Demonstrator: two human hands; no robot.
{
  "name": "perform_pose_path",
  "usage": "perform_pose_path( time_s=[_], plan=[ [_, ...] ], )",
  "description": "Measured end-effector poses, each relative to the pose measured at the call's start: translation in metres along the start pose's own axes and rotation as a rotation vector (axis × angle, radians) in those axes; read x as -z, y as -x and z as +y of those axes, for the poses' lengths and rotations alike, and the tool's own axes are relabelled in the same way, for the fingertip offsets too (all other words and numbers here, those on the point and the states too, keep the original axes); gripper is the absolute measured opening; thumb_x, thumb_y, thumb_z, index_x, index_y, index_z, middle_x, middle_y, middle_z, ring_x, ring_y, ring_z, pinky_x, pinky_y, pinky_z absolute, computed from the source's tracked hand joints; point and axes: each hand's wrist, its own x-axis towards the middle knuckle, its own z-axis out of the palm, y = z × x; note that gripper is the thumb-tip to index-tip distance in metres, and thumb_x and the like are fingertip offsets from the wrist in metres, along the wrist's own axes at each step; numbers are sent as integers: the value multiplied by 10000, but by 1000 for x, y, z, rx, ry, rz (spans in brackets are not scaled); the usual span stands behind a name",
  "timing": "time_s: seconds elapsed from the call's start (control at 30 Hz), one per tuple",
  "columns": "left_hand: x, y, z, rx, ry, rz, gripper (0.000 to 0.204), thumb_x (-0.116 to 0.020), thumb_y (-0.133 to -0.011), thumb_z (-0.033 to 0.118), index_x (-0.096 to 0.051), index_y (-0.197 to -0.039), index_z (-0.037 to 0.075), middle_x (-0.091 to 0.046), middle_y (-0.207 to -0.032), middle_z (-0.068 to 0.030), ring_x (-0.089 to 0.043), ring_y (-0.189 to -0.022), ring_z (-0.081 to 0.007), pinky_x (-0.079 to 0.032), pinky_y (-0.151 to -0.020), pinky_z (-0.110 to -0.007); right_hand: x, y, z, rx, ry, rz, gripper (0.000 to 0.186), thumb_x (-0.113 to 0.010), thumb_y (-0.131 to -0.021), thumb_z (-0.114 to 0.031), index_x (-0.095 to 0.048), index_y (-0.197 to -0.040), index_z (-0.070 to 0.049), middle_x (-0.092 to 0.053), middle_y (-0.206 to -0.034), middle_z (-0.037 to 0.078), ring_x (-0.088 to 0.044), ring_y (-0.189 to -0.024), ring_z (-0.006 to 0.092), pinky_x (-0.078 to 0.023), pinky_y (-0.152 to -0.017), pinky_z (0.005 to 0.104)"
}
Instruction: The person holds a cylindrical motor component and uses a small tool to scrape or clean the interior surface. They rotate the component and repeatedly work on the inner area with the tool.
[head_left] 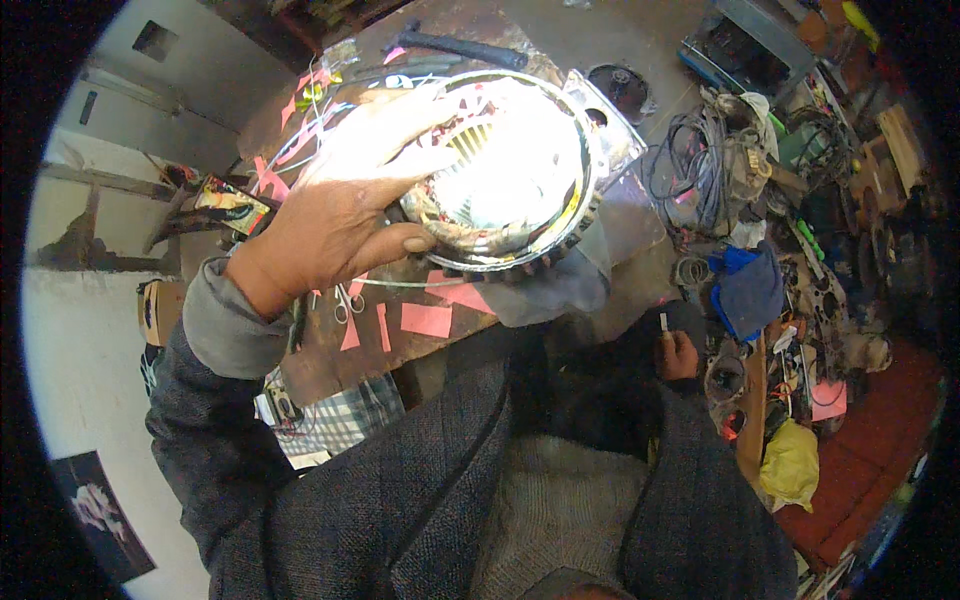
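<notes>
My left hand (345, 205) lies over the left side of a round metal motor stator (510, 170) with copper windings, thumb pressed on its lower rim and fingers spread across the top. The stator stands on a brown workbench (330, 365) in bright light. My right hand (678, 352) hangs low at the right, beside the bench, fingers closed on a small white stick-like object (662, 321). Dark jacket sleeves cover both arms.
Pink paper strips (425, 320), small scissors (348, 300) and white wires litter the bench. A dark hammer (465, 48) lies at the far edge. To the right are coiled cables (690, 160), a blue cloth (748, 290), a yellow bag (790, 465) and scattered motor parts.
</notes>
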Motion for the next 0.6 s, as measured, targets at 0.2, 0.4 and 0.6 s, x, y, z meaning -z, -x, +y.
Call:
perform_pose_path(
  time_s=[0.2,0.4,0.6],
  plan=[
    [14,-29,-5,-27,-45,246,927,-548,-950,684,-444,-1585,16,-394,-1669,-243,-357,-1557,-409,-175,-1291,-568,0,4,-4,22,-53,15,374,-605,-1107,-386,-669,-960,-49,-656,-730,60,-594,-628,160,-458,-578,410],
    [5,-60,18,-162,-145,168,1043,-687,-833,682,-429,-1588,10,-306,-1714,-244,-247,-1603,-432,-61,-1291,-623,-3,7,-15,37,-87,50,367,-615,-1102,-392,-665,-957,-59,-653,-746,61,-589,-655,144,-449,-580,404],
    [2,-55,20,309,281,-508,952,-640,-908,707,-437,-1533,18,-633,-1350,-333,-644,-1198,-512,-512,-1008,-536,1,11,-19,-43,-159,-10,346,-621,-1100,-385,-659,-992,-58,-605,-736,14,-531,-630,115,-430,-571,354]
  ],
)
